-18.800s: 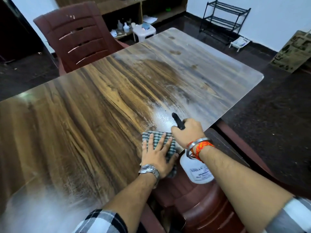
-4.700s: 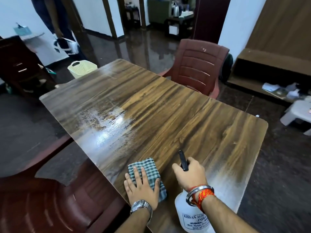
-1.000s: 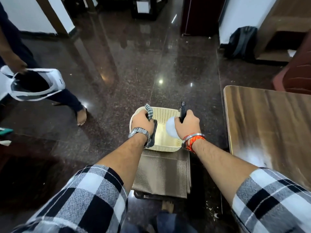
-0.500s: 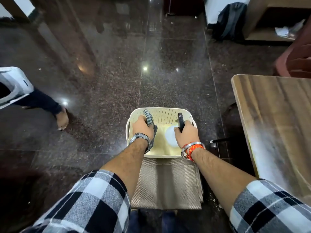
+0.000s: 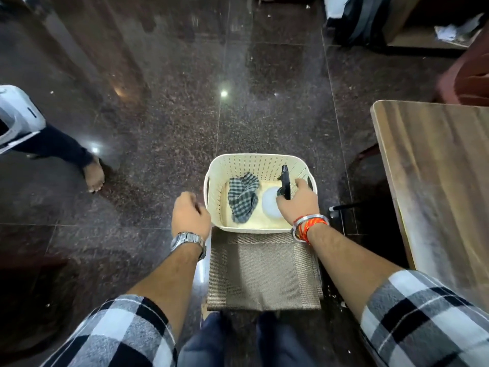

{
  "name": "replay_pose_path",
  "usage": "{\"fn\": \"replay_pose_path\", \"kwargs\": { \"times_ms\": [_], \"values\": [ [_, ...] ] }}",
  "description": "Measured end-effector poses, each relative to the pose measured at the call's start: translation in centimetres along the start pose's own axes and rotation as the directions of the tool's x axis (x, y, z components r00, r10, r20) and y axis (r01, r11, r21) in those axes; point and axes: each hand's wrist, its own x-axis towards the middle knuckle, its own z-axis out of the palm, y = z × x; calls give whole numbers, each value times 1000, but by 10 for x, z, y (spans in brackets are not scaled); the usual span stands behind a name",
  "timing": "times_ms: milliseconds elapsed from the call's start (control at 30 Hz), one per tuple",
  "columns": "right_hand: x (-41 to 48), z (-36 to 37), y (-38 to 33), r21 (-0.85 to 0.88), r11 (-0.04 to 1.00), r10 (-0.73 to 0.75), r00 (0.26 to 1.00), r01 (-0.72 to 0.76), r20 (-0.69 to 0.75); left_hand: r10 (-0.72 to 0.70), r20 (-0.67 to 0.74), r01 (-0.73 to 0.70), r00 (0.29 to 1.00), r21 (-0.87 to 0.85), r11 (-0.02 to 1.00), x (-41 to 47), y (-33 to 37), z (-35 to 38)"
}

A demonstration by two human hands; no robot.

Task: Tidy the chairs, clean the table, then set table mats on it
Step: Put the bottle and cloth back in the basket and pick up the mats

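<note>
A cream perforated basket stands on the dark floor. The green checked cloth lies crumpled inside it on the left. My right hand grips the black trigger head of the white spray bottle, which stands in the basket's right half. My left hand hovers just outside the basket's left wall, fingers loosely curled, holding nothing. A stack of brown woven table mats lies on the floor right in front of the basket. The wooden table edge shows at the right.
Another person's bare foot and a white bag are at the left. A dark red chair stands at the far right behind the table. A black backpack leans near a low shelf at the top right.
My left hand has let the checked cloth drop into the basket and drawn back to the left. My right hand has lowered the spray bottle deeper into the basket.
</note>
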Motion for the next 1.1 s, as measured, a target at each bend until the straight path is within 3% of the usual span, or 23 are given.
{"fn": "replay_pose_path", "kwargs": {
  "times_ms": [100,200,233,300,333,400,500,667,867,1000,1100],
  "values": [
    [-26,2,19,42,987,-134,930,158,-342,-39,124,27,991,98,995,-22,-23,7],
    [-61,18,62,58,996,-32,872,70,-488,-185,349,115,919,212,971,-43,-42,27],
    [-69,25,80,70,997,53,892,-24,-449,-215,418,119,883,245,962,-50,-48,35],
    [-81,37,112,11,939,336,912,-343,-237,-249,508,117,825,278,953,-59,-55,50],
    [-85,43,127,-72,865,488,866,-496,-109,-276,535,134,798,289,948,-63,-57,56],
    [-93,50,151,-226,765,630,773,-604,68,-352,564,195,747,319,927,-70,-62,67],
    [-97,56,167,-326,793,582,798,-515,155,-425,569,248,704,363,898,-72,-70,78],
    [-80,59,165,-344,807,547,827,-480,130,-488,554,329,675,366,871,-68,-78,88],
    [-72,67,173,-373,766,591,801,-523,91,-457,386,344,801,327,880,-78,-72,92],
    [-71,63,192,-291,787,592,798,-544,110,-420,384,313,822,312,897,-81,-75,88],
    [-68,56,200,-144,853,522,820,-502,236,-398,419,324,816,239,915,-77,-78,82]
  ]
}}
